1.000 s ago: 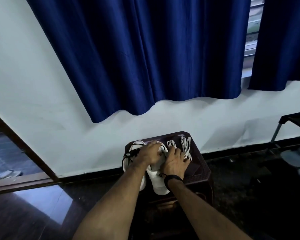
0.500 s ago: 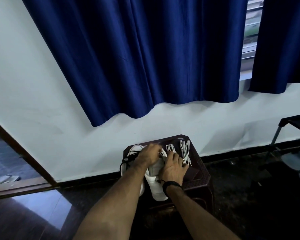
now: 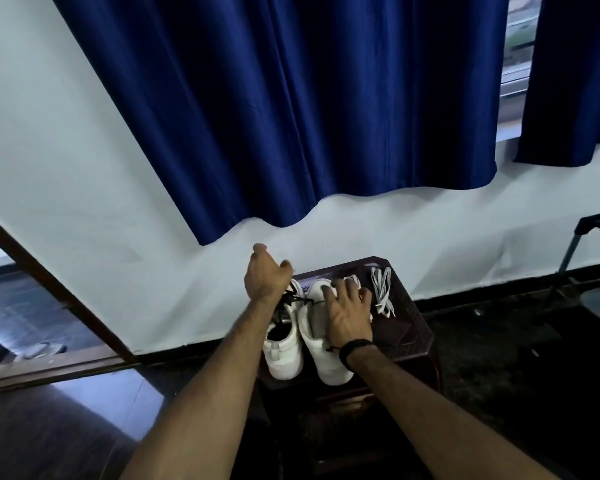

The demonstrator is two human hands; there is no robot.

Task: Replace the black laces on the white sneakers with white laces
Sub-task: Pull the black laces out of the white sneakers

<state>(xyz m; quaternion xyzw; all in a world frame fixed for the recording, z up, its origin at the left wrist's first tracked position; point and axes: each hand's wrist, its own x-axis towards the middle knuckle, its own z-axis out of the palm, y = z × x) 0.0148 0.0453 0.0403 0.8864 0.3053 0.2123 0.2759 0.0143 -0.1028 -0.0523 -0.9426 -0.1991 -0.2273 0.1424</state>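
Observation:
Two white sneakers stand side by side on a dark brown stool (image 3: 407, 336), heels toward me. The left sneaker (image 3: 284, 355) still carries a black lace (image 3: 291, 301). My left hand (image 3: 265, 275) is raised above it, fingers curled, and the black lace runs up into its grip. My right hand (image 3: 347, 317) presses flat on the right sneaker (image 3: 321, 362), fingers spread over the tongue. Two bundles of white laces (image 3: 381, 289) lie on the stool to the right of the shoes.
A white wall with a dark blue curtain (image 3: 291, 116) rises right behind the stool. A wooden door frame (image 3: 59, 296) slants at the left. A dark metal rack (image 3: 596, 251) stands at the right on the dark floor.
My left hand has lifted up and away from the shoes, drawing the black lace with it. My right hand has stayed on the right sneaker. The camera has moved closer.

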